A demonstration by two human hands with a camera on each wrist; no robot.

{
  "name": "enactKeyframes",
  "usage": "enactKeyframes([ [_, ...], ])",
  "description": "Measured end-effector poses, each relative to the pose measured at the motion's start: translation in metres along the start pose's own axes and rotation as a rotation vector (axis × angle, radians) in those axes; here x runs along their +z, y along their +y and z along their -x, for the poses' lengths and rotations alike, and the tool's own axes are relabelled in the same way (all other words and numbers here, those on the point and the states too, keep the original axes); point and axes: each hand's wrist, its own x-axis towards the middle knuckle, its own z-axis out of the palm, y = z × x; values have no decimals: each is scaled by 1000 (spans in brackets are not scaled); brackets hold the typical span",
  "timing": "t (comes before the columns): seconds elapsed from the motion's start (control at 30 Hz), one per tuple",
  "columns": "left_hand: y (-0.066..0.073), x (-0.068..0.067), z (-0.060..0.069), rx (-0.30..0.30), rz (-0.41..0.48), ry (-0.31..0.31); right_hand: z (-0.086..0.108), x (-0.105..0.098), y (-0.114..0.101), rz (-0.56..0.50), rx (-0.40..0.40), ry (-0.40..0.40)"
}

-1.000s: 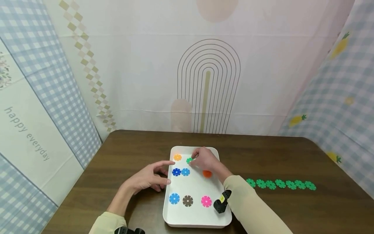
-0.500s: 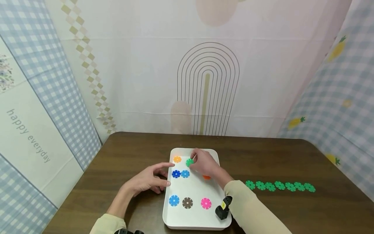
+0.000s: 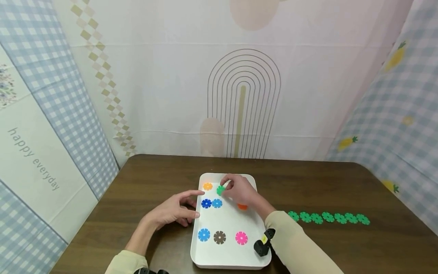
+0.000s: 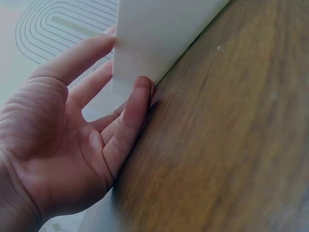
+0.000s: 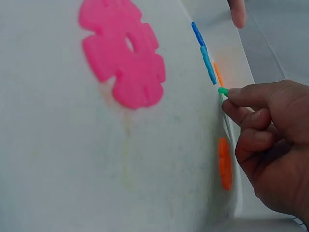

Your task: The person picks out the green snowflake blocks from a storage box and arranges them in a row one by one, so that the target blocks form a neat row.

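At the far end of a white tray (image 3: 230,259), my right hand (image 3: 239,190) pinches a green notched plastic disc (image 3: 220,190) between thumb and fingertips. The right wrist view shows that green disc (image 5: 222,91) nearly edge-on at the fingertips. An amber disc (image 3: 207,186) lies to its left. Nearer are a dark blue disc (image 3: 206,203) and a light blue disc (image 3: 217,203), side by side. An orange disc (image 3: 242,207) is partly hidden under the right wrist. My left hand (image 3: 172,208) touches the tray's left side, its fingers extended against the wall (image 4: 140,43).
Toward the tray's near end lie a blue disc (image 3: 203,234), a brown disc (image 3: 219,238) and a pink disc (image 3: 241,238). A chain of several green discs (image 3: 327,217) stretches across the brown table (image 3: 325,186) on the right. Patterned cloths hang behind and at both sides.
My right hand has shifted slightly left, still holding the green disc. The head view has tipped a little upward. My left hand keeps its place at the tray's side.
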Motion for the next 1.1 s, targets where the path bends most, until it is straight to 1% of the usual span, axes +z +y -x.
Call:
enactKeyframes([
  [0.13,0,-1,1,-1,-6,-3,2,-4,0,-101,28,1],
  [0.27,1,1,0,-3,-16,-13,6,-13,-2,-204,48,-6],
  [0.47,3,-1,1,-7,-31,-19,9,-31,-17,-348,23,-64],
  [0.53,2,-1,0,-10,-37,-17,12,-38,-23,-380,17,-68],
  [0.63,1,0,0,-19,-46,-19,18,-48,-28,-412,17,-71],
  [0.73,1,0,0,-23,-51,-16,24,-61,-32,-434,0,-80],
  [0.87,1,0,0,-16,-51,-19,33,-77,-33,-452,-22,-94],
  [1.0,1,-1,1,-1,-49,-26,44,-90,-25,-478,-39,-93],
  [1.1,1,0,0,2,-43,-33,55,-96,-12,-498,-34,-86],
])
